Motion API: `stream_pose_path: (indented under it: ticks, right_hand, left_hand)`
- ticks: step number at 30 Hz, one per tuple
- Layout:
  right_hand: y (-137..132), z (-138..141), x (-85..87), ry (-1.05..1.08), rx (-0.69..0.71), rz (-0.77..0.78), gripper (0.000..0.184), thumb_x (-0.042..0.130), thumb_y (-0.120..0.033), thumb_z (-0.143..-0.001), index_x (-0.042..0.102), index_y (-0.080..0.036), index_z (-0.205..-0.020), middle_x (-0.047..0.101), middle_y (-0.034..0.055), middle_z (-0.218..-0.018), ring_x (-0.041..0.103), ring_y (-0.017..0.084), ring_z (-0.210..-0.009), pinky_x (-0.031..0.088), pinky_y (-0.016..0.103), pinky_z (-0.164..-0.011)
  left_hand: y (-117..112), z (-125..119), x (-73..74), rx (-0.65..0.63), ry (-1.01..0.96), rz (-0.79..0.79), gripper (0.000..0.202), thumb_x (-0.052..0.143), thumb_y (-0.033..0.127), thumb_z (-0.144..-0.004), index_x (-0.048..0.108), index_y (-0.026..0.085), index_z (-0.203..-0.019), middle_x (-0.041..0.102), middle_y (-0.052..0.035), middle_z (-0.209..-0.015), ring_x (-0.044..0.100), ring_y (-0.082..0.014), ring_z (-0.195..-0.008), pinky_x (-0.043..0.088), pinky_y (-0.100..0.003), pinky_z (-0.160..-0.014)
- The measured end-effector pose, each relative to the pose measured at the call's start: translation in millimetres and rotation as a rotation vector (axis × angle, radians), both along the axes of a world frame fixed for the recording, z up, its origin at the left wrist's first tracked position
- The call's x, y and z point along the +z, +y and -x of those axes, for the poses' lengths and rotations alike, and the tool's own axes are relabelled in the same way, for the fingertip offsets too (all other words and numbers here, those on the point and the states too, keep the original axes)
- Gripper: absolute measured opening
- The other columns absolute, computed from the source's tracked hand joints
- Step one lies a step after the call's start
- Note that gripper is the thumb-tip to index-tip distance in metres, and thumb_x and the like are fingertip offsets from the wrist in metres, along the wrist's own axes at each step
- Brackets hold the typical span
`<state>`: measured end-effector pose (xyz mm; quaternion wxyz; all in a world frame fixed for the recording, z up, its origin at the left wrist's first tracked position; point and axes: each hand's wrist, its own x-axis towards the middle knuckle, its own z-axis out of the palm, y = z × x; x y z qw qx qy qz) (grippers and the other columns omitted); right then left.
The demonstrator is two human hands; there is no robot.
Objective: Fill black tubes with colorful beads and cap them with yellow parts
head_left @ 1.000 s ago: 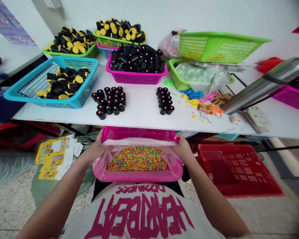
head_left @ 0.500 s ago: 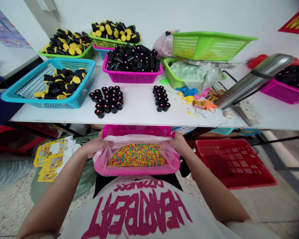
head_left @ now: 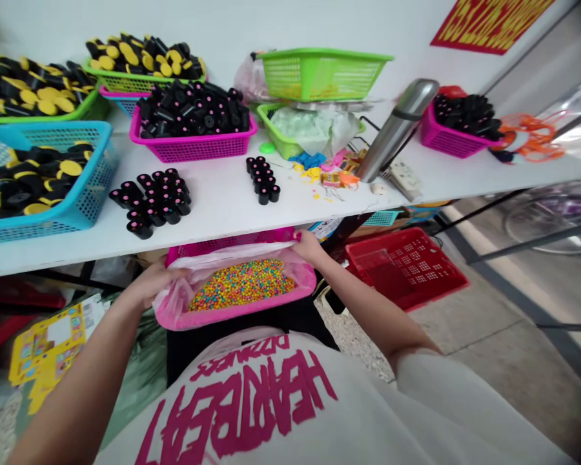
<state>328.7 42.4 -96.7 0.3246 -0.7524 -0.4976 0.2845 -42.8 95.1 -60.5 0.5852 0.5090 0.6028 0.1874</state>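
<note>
A pink basket (head_left: 232, 314) rests at my lap under the table's front edge. Its clear plastic bag (head_left: 173, 301) lines the inside and holds a heap of small yellow, orange, pink and blue balls (head_left: 242, 284). My left hand (head_left: 155, 281) is closed at the basket's left end, gripping the bag's edge by the rim. At the far right corner my right hand (head_left: 310, 248) is closed on the bag's edge, which stretches straight across toward the left. Some fingertips of both hands are hidden by the plastic and the rim.
On the white table (head_left: 213, 200) stand two groups of black cylinders (head_left: 157, 200) with pink dots. Behind them are a magenta basket (head_left: 198, 147), a blue basket (head_left: 91, 194) and a steel flask (head_left: 399, 129). A red crate (head_left: 411, 271) lies on the floor at right.
The view has swung to the right, so the table and baskets appear farther left and tilted. The bag's far edge now looks more taut between my hands. Both hands keep their hold.
</note>
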Motion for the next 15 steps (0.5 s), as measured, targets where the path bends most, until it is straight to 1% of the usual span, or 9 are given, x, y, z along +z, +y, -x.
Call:
stream_pose_path:
  ticks: [2, 6, 8, 10, 12, 14, 15]
  right_hand:
    - [-0.2, -2.5, -0.2, -0.032, -0.018, -0.007, 0.023, 0.053, -0.006, -0.059, 0.061, -0.015, -0.079, 0.069, 0.0073, -0.085, 0.061, 0.021, -0.083, 0.046, 0.028, -0.077]
    - [1.0, -4.0, 0.4, -0.055, 0.037, -0.014, 0.022, 0.052, -0.007, -0.061, 0.061, -0.016, -0.079, 0.07, 0.0066, -0.084, 0.063, 0.021, -0.082, 0.046, 0.028, -0.075]
    - [3.6, -3.7, 0.4, -0.066, 0.068, -0.012, 0.019, 0.053, -0.007, -0.063, 0.06, -0.016, -0.077, 0.07, 0.0078, -0.084, 0.063, 0.023, -0.083, 0.046, 0.028, -0.075]
    - [6.6, -2.7, -0.3, -0.079, 0.099, -0.012, 0.018, 0.053, -0.005, -0.063, 0.059, -0.017, -0.076, 0.07, 0.0087, -0.085, 0.063, 0.023, -0.084, 0.046, 0.029, -0.076]
    - [8.3, -1.2, -1.7, -0.091, 0.127, -0.015, 0.02, 0.053, -0.003, -0.063, 0.058, -0.017, -0.076, 0.07, 0.0087, -0.086, 0.063, 0.023, -0.085, 0.045, 0.028, -0.077]
    - [7.3, 0.6, -3.7, -0.107, 0.139, -0.017, 0.023, 0.053, -0.002, -0.062, 0.057, -0.018, -0.077, 0.069, 0.0081, -0.086, 0.062, 0.022, -0.083, 0.045, 0.028, -0.077]
    - [5.9, 1.6, -4.8, -0.115, 0.14, -0.018, 0.024, 0.053, -0.002, -0.061, 0.056, -0.018, -0.078, 0.068, 0.0076, -0.085, 0.062, 0.021, -0.082, 0.044, 0.028, -0.076]
  left_hand:
    - [1.5, 1.0, -3.9, 0.006, 0.002, -0.043, 0.074, 0.084, 0.031, -0.054, 0.055, 0.014, -0.119, 0.074, -0.0056, -0.09, 0.071, -0.0236, -0.078, 0.058, -0.033, -0.072]
    - [1.6, 2.4, -8.2, 0.022, 0.014, -0.055, 0.071, 0.084, 0.032, -0.055, 0.056, 0.014, -0.118, 0.073, -0.008, -0.093, 0.071, -0.0255, -0.082, 0.058, -0.035, -0.076]
    - [0.0, 1.6, -7.2, 0.033, 0.019, -0.047, 0.071, 0.083, 0.035, -0.058, 0.055, 0.014, -0.12, 0.073, -0.0108, -0.099, 0.071, -0.0277, -0.089, 0.057, -0.036, -0.079]
    - [-1.2, 2.1, -4.8, 0.011, 0.054, -0.073, 0.072, 0.081, 0.039, -0.06, 0.054, 0.015, -0.122, 0.071, -0.014, -0.11, 0.068, -0.0309, -0.1, 0.055, -0.039, -0.086]
    - [0.0, 5.5, -2.1, -0.063, 0.165, -0.168, 0.078, 0.08, 0.046, -0.061, 0.05, 0.017, -0.128, 0.064, -0.0158, -0.125, 0.06, -0.0342, -0.117, 0.05, -0.042, -0.097]
    - [5.1, 11.4, -0.6, -0.18, 0.341, -0.327, 0.085, 0.075, 0.056, -0.062, 0.048, 0.016, -0.132, 0.056, -0.0163, -0.137, 0.045, -0.0373, -0.134, 0.038, -0.048, -0.11]
    - [9.1, 14.3, -0.5, -0.249, 0.42, -0.401, 0.085, 0.07, 0.062, -0.064, 0.048, 0.015, -0.132, 0.053, -0.0166, -0.14, 0.037, -0.038, -0.14, 0.031, -0.05, -0.115]
